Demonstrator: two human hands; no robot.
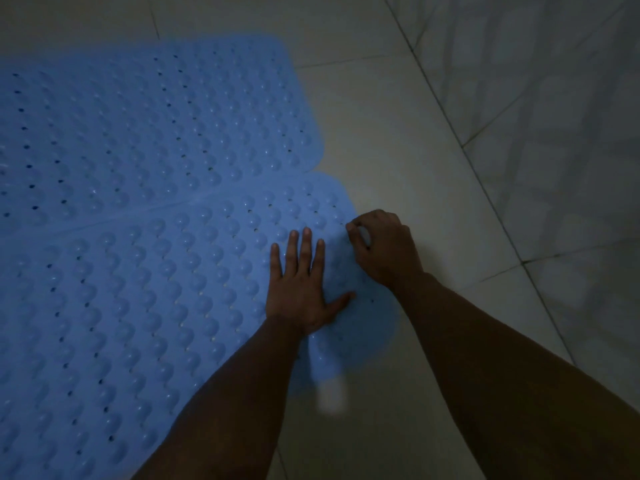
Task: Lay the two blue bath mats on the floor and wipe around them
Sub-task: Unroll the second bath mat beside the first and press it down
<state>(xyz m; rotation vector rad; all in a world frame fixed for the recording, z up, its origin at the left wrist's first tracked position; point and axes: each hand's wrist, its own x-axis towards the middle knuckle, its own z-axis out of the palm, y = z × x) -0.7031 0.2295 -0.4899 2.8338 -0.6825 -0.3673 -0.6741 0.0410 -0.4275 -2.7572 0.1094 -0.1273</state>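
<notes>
Two blue bath mats lay flat on the pale tiled floor [398, 143], side by side with their long edges touching along a seam that ran away to the left of the hands. The nearer mat [138, 306] carried both hands near its right-hand end; the farther mat [156, 126] stretched out beyond the fingertips, untouched by either hand. Both mats were covered in rows of rounded bumps and small drain holes.

The left hand [299, 289] rested palm down on the nearer mat, flat and spread, gripping nothing, with four fingers pointing away from the person and the thumb splayed toward the right hand. Just beside it, the right hand [382, 249] sat at the mat's right edge with its fingers curled in. The thumb and forefinger were drawn together over a bit of blue at the rim, and it looked like a pinch on the mat's edge, though the dim light kept that from being certain. The heel of that hand and its wrist lay over the mat's rounded corner, while the knuckles faced the bare tiles further right.

Beyond the right hand, floor tiles ran up to a tiled wall [554, 116] that filled the far right. Below the left wrist, a pale blurred patch [330, 393] showed near the mat's near edge; what it was could not be told.
</notes>
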